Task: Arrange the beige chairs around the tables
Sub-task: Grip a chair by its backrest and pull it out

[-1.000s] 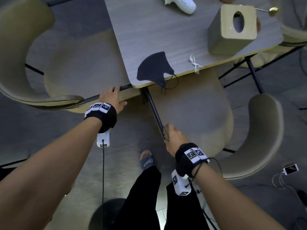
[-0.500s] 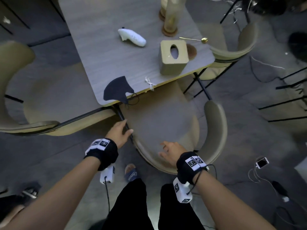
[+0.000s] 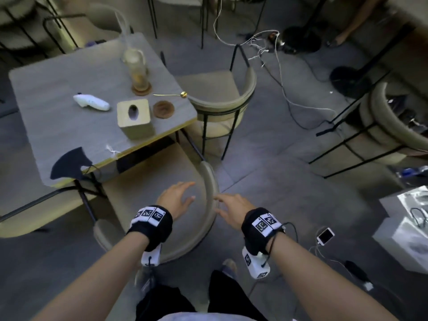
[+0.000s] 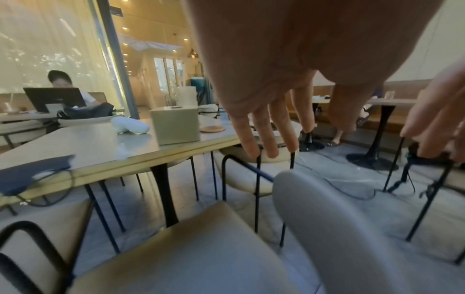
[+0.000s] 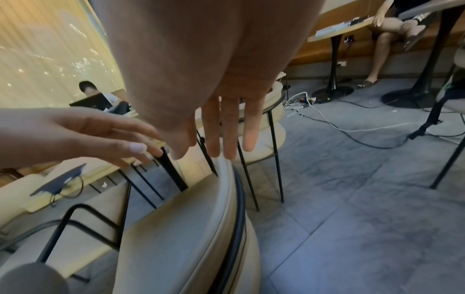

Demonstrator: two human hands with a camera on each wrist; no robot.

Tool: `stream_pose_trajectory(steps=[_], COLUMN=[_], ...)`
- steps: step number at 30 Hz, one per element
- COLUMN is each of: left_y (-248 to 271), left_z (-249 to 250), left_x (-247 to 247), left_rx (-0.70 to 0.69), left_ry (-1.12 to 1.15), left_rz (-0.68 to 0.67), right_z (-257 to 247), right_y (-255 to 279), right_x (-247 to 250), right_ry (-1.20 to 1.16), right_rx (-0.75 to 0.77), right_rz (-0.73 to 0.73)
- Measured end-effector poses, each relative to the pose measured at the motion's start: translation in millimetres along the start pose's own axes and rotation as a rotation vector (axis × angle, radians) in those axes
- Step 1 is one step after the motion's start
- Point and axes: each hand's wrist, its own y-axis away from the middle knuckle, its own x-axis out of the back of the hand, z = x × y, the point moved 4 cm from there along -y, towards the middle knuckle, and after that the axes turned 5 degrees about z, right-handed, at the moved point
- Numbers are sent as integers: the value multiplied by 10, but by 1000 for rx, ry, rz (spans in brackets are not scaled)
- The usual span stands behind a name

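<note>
A beige chair (image 3: 148, 181) with a black frame stands tucked under the near edge of the grey table (image 3: 58, 126). Its curved backrest (image 3: 209, 193) faces me. My left hand (image 3: 185, 193) hovers open over the seat, just inside the backrest's right end. My right hand (image 3: 223, 205) is open just outside that same end. In the right wrist view its straight fingertips (image 5: 227, 151) lie at the backrest rim (image 5: 226, 191); whether they touch it I cannot tell. In the left wrist view the left hand's fingers (image 4: 261, 139) hang straight above the backrest (image 4: 327, 218). Neither hand holds anything.
A second beige chair (image 3: 222, 98) stands at the table's right side and a third (image 3: 25, 218) at the left. Stacked chairs (image 3: 384, 119) stand far right. Cables (image 3: 289, 98) and a phone (image 3: 325, 236) lie on the floor. The table holds a tissue box (image 3: 134, 119), a mask (image 3: 69, 163) and a bottle (image 3: 137, 68).
Both hands have let go of the black frame bars they gripped a second ago and moved right to the backrest's right end. My view has pulled back and swung right.
</note>
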Motion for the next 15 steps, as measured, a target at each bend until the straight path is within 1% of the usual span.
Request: stream_pose_trajectory(steps=[4,9,12,15], left_y=[-202,-534,-939,-1475], left_z=[464,776,933,1087], left_x=[-19,-77,-60,13], left_rx=[-27,-9,7,-1], left_ry=[43,124,157,172], left_rz=[60,61,82,123], right_z=[353,799,1060,1262], right_y=[-18,-157,-430,-880], right_x=[549,1162,1525,1904], right_ry=[-21,-2,24,26], right_rx=[70,107,109,118], right_rz=[73,142,154,195])
